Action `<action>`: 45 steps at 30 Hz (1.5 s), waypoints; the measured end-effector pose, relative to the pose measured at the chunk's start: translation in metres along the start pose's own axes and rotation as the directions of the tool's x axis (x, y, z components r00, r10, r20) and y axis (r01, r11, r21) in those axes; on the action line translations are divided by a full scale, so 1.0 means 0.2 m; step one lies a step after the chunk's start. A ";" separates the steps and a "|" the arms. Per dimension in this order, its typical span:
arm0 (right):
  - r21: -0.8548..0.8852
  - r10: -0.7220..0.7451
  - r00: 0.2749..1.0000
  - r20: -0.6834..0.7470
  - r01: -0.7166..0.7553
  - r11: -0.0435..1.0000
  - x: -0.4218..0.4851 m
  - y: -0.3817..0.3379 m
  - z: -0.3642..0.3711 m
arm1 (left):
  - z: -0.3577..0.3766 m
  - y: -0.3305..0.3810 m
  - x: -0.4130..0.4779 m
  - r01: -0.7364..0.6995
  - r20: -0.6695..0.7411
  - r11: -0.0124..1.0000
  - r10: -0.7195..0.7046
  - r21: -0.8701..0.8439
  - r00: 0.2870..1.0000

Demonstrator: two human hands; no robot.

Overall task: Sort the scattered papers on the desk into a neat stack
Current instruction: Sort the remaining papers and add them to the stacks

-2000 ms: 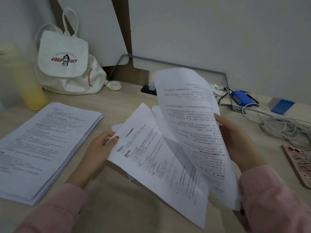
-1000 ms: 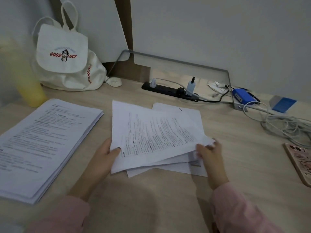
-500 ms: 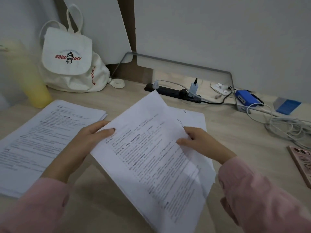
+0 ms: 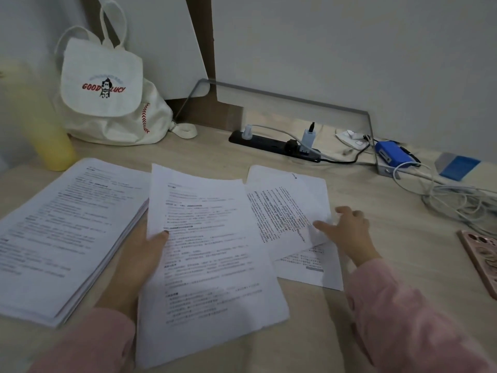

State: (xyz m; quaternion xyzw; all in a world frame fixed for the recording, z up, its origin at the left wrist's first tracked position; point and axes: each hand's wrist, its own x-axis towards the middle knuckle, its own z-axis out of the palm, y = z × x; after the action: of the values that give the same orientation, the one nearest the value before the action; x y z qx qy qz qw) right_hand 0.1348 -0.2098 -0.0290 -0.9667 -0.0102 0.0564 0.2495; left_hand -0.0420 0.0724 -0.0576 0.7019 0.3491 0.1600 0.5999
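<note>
The left hand grips a printed sheet at its left edge, thumb on top and fingers beneath. The sheet is lifted over the worktop, and its upper left corner overlaps the thick stack lying to the left. The right hand is open and spread, with one fingertip pressing the lower right corner of the loose sheets. Those sheets lie askew on each other just right of the held one, which covers their left edges. Both sleeves are pink. At the back left a white bag printed GOOD LUCY leans on the wall, with a yellow bottle beside it. A black power strip with plugs in it lies along the back edge. To its right are a blue box and a tangle of white cables. A pink phone case sits at the far right edge.
</note>
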 end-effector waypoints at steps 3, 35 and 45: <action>-0.117 0.078 0.994 0.081 -0.068 0.991 0.03 0.07 0.00 | -0.01 -0.03 0.01 0.011 -0.024 0.998 -0.010 0.068 1.000; 0.710 0.115 0.966 0.232 -0.249 0.659 0.09 0.25 -0.18 | 0.01 0.05 -0.08 -0.006 0.061 0.998 0.010 -0.058 0.998; -0.039 -0.125 0.988 -0.087 0.122 0.992 0.43 0.12 -0.06 | 0.17 0.03 -0.01 -0.078 -0.104 0.984 0.095 0.159 0.990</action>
State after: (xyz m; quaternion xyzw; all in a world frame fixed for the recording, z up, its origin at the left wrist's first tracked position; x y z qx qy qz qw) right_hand 0.2219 -0.2331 -0.0394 -0.9698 -0.0600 -0.0026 0.2363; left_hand -0.0192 0.0456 -0.0603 0.7507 0.3625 0.1971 0.5160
